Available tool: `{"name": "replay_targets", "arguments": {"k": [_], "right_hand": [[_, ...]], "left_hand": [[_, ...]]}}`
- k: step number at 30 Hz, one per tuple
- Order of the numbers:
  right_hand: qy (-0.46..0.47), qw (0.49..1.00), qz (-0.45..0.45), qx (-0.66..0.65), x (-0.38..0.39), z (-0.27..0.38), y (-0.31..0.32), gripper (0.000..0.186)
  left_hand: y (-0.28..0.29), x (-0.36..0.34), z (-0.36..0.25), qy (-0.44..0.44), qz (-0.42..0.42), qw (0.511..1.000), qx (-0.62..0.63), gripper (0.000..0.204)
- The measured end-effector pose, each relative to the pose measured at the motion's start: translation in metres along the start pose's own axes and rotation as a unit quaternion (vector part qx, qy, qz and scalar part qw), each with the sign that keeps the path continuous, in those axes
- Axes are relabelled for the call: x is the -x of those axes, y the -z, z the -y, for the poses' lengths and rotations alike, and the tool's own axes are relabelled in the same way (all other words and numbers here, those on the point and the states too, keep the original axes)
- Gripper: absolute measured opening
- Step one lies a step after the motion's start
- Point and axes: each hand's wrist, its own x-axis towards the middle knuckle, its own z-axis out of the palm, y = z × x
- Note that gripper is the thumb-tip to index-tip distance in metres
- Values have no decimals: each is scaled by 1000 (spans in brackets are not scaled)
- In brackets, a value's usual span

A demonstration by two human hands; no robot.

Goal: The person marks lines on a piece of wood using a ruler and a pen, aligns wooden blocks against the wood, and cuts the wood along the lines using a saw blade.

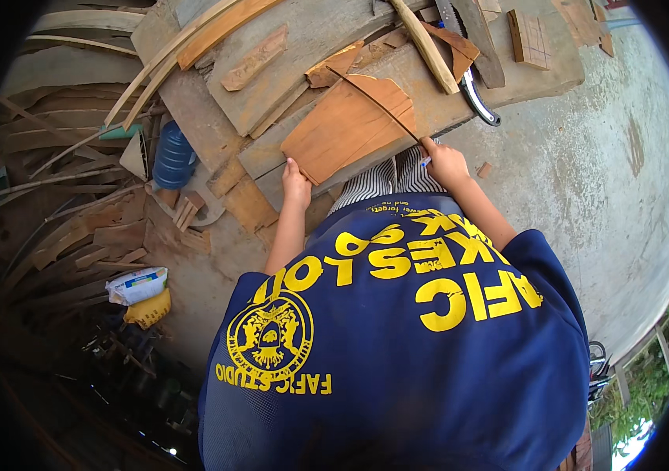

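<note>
At the frame's upper centre, we see the left hand (296, 186) pinching the lower-left corner of the wooden piece (342, 129), likely to steady it; the right hand (446, 166) holds a thin dark strip (374, 101) across it (perhaps for alignment).

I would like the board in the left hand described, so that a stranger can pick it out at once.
Start from the navy shirt; just above it, the left hand grips the left end of the wooden board. Its broad, angular, orange-brown face is much larger than the offcut beyond it.
</note>
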Motion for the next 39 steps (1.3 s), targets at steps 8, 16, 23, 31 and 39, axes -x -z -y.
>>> {"name": "replay_targets", "arguments": {"k": [8,16,23,31,39], "right_hand": [[20,1000,-15,15,-4,6,-14,14],[-25,999,9,36,3,3,-12,16],[-37,999,-3,34,36,-6,4,14],[-23,995,-61,80,56,30,42,23],[-34,983,-172,56,23,24,56,21]], "left_hand": [[14,-3,5,15,25,998,61,50],[20,-5,10,24,41,993,104,44],[20,-7,11,26,42,995,87,40],[7,-21,19,-70,-21,991,-109,45],[-7,-26,10,-59,-119,984,-115,47]]}}
